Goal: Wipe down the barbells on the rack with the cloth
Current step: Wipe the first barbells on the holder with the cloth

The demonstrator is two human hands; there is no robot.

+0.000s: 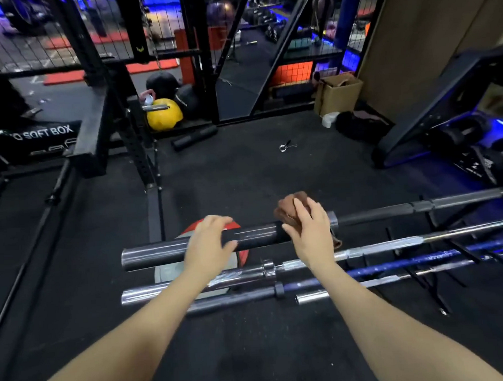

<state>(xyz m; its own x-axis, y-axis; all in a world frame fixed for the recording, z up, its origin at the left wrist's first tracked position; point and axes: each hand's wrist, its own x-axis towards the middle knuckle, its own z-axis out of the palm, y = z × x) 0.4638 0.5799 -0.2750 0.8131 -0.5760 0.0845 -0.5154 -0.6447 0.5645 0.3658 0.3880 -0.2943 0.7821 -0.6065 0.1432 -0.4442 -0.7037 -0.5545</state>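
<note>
A black floor (272, 174) fills the middle of the frame, with a dark cage frame (130, 132) rising at the upper left and a yellow ball (164, 114) beside its base. Across the lower right, a low rack (433, 285) carries several barbells side by side, their sleeves pointing toward lower centre. The top barbell (255, 233) lies farthest up the frame, its thick sleeve end over a red plate (201, 223); a chrome barbell (306, 264) and a blue-shafted one (423, 261) lie just below it. The left hand (210, 239) curls over the top sleeve, probably to stop it rolling or spinning under the rubbing. The right hand (310, 229) grips the bunched brown cloth (289, 208) and presses it against the sleeve near its collar, likely so the fabric wraps around the metal. A small spring collar (286, 146) lies loose on the floor well above.
</note>
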